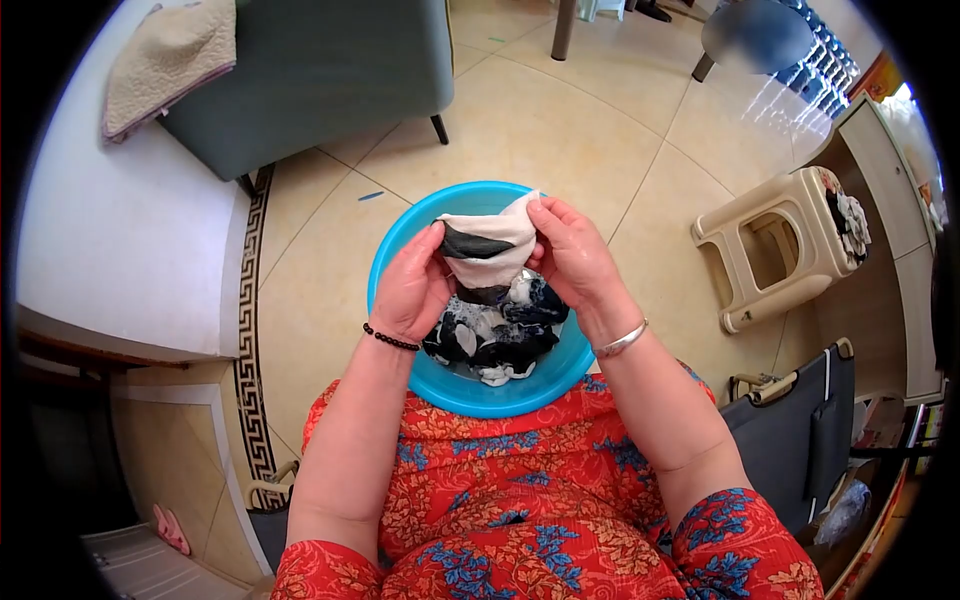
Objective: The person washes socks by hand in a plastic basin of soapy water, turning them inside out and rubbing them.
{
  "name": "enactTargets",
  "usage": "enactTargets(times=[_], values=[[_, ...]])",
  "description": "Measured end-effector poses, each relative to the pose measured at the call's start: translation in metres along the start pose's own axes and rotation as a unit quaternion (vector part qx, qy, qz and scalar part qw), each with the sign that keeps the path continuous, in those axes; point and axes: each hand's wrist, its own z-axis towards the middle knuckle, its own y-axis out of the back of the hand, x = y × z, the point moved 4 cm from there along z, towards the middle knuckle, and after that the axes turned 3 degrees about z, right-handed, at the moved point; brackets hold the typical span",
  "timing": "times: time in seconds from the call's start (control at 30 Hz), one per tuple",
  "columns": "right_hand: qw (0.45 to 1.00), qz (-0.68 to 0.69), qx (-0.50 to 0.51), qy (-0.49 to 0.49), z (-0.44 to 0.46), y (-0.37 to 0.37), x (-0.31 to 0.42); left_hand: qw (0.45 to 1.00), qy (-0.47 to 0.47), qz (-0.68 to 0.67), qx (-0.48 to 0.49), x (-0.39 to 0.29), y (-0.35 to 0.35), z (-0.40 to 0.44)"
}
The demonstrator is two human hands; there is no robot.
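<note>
A small white and dark grey cloth (501, 262), sock-like in shape, is stretched between my two hands above the blue basin (393, 262). My left hand (411, 285) grips its left edge, the thumb on the near side. The upper right corner is pinched by my right hand (574, 245). Below the cloth, a heap of wet black and white laundry (490, 338) lies in the basin, with some suds on it. The lower end of the held cloth hangs down to the heap, and I cannot tell whether it touches.
A beige plastic stool (775, 250) lies on its side at the right, with black and white cloths (850, 228) at its seat. A grey sofa (320, 80) stands at upper left. Beside my right arm is a dark folding chair (790, 430). Pink slippers (171, 529) lie at lower left.
</note>
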Motion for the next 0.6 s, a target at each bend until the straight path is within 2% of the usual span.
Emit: enactTargets(times=[0.1, 0.17, 0.23, 0.27, 0.33, 0.37, 0.4, 0.43, 0.47, 0.5, 0.57, 0.6], values=[[1.000, 0.000, 0.007, -0.010, -0.001, 0.000, -0.001, 0.999, -0.043, 0.013, -0.014, -0.002, 0.003, 0.001], [1.000, -0.003, 0.011, -0.007, -0.001, 0.000, 0.000, 0.999, -0.036, 0.004, -0.013, -0.002, 0.005, 0.002], [0.994, -0.109, 0.020, 0.005, -0.002, -0.004, 0.000, 1.000, -0.029, -0.006, -0.010, -0.001, 0.001, 0.000], [0.994, -0.109, 0.019, 0.008, -0.004, -0.007, 0.000, 0.998, -0.031, 0.056, 0.013, -0.004, -0.011, -0.007], [0.966, -0.256, 0.035, 0.032, -0.008, -0.016, 0.000, 0.987, -0.034, 0.143, 0.061, -0.001, -0.020, -0.012], [0.960, -0.266, 0.045, 0.075, 0.004, -0.005, -0.016, 0.978, -0.049, 0.192, 0.059, 0.006, -0.016, -0.011], [0.933, -0.349, 0.032, 0.085, 0.005, -0.005, -0.017, 0.961, -0.038, 0.266, 0.059, 0.006, -0.022, -0.014], [0.933, -0.348, 0.053, 0.075, 0.002, -0.006, -0.019, 0.939, -0.029, 0.338, 0.063, 0.005, -0.027, -0.017], [0.917, -0.391, 0.061, 0.046, -0.007, -0.013, -0.009, 0.935, -0.028, 0.344, 0.082, 0.009, -0.027, -0.015], [0.923, -0.364, 0.125, 0.005, -0.002, -0.010, -0.017, 0.927, -0.048, 0.362, 0.088, 0.011, -0.024, -0.012], [0.872, -0.469, 0.098, 0.101, 0.003, -0.007, -0.017, 0.940, -0.036, 0.321, 0.106, 0.016, -0.024, -0.012], [0.871, -0.473, 0.086, 0.104, 0.002, 0.003, -0.012, 0.940, -0.035, 0.319, 0.119, 0.020, -0.031, -0.006]])
